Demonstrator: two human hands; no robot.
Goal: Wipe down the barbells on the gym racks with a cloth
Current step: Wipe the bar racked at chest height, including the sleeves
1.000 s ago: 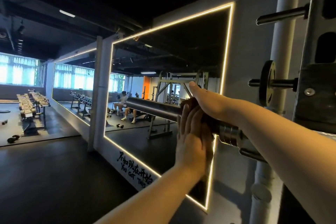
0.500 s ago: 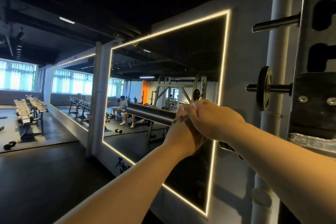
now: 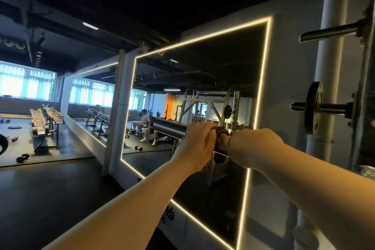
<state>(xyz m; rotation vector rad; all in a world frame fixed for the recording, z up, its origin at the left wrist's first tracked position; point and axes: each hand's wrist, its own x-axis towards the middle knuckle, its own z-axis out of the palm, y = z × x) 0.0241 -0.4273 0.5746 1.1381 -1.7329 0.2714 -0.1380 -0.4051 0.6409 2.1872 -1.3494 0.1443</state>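
A dark steel barbell (image 3: 168, 128) sticks out to the left from the rack, its sleeve end at head height in front of a lit mirror. A brown cloth (image 3: 222, 131) is wrapped round the bar between my two hands. My left hand (image 3: 197, 144) curls over the bar and the cloth from the left. My right hand (image 3: 249, 144) grips the cloth on the bar just to the right, fingers wrapped round it. The bar's stretch toward the rack is hidden behind my right forearm.
The rack upright (image 3: 365, 95) rises at the far right with two pegs, the lower peg carrying a small weight plate (image 3: 313, 107). A white pipe (image 3: 328, 79) runs up the wall. The mirror (image 3: 203, 91) with its glowing frame is straight ahead. Dumbbell racks (image 3: 43, 122) stand far left.
My hands moved slightly apart on the bar, so the cloth now shows between them. A second ago my left palm lay flat under the bar; now its fingers curl over it.
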